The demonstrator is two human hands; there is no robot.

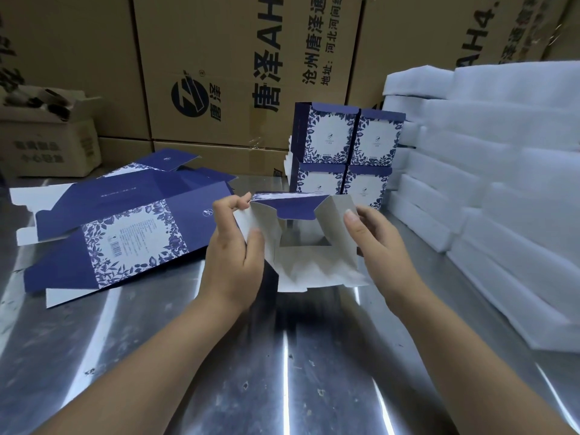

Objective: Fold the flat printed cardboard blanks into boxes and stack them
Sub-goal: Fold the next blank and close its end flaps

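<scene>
One half-folded box [314,262] | pinched between left grip [233,262] and right grip [381,243]

Half-folded blue-and-white box [301,243], beside flat blanks [125,227] and stacked boxes [342,152].

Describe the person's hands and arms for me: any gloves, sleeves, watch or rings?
No gloves: the left hand and right hand are bare. The left forearm and right forearm are bare too, no sleeve showing down to the frame's bottom edge. No watch, band or ring shows on the wrists or visible fingers.
</scene>
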